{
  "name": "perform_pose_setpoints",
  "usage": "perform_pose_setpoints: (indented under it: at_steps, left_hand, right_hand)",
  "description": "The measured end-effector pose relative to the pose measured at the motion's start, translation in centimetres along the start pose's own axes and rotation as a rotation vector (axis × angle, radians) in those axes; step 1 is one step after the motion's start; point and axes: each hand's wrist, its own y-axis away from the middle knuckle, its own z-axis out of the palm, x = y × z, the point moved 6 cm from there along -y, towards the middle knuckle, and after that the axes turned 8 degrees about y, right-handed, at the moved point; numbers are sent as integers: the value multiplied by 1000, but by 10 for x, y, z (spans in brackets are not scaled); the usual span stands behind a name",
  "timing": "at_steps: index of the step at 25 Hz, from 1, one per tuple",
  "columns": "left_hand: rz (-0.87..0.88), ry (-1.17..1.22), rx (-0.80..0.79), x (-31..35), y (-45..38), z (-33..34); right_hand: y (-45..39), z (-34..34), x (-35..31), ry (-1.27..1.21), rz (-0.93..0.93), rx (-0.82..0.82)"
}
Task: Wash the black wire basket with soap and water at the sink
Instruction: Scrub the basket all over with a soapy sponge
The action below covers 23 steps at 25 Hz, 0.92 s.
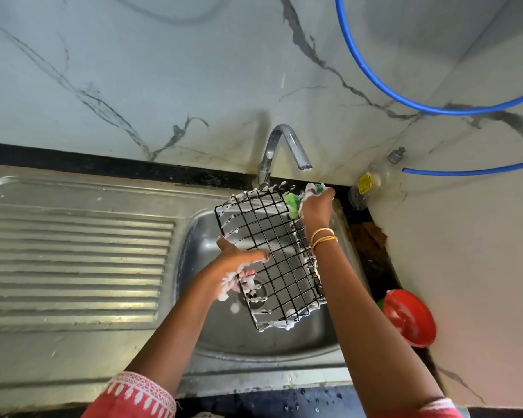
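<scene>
The black wire basket (269, 254) hangs tilted over the steel sink bowl (212, 327), with white foam along its edges. My left hand (239, 267) grips its left side, fingers hooked through the wires and covered in suds. My right hand (316, 208) holds a green sponge (293, 203) against the basket's far right corner. The tap (284, 146) stands just behind the basket, and no water runs from its spout.
A ribbed steel draining board (73, 251) stretches left of the bowl. A clear soap bottle (372, 185) leans in the right corner by the wall. A red lid-like dish (409, 318) lies on the dark counter at the right. Blue hoses (405, 101) cross the marble wall.
</scene>
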Motion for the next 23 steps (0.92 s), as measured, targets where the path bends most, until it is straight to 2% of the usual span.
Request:
perform_pose_setpoints:
  at_steps: [2,6,9,11,12,14,16,17,19,20,22,23]
  left_hand:
    - [41,70,53,-2,-1,-6]
    - [92,276,159,-3,7,-7]
    - [68,285,156,-3,8,-2]
    - [52,324,144,-4,6,-2]
    - [52,336,151,-5,5,-3]
    - [78,321,180,-4,1,-6]
    - [119,291,187,-2,0,-8]
    - [137,295,178,-1,0,-9]
    - [155,284,186,0,-1,-12]
    - [161,273,197,0,-1,-14]
    - [177,258,198,2,-1,-15]
    - [191,251,191,2,-1,-15]
  right_hand:
    - [5,1,-2,52,-25,-8]
    - [25,6,-8,203,-213,-128]
    - [27,8,-16,462,-392,-138]
    - [31,17,-19,664,-527,-244]
    - [35,19,-16,775,-558,-237]
    - [51,8,-24,771,-601,70]
    - [79,9,-29,649,-732,223]
    - [92,18,-27,594,-832,180]
    - [116,38,-25,649,-1054,-109]
    - [115,40,-26,673,-1092,-240]
    - [87,31,-31,657,-987,-299]
    - [66,22,-34,617,-882,-199]
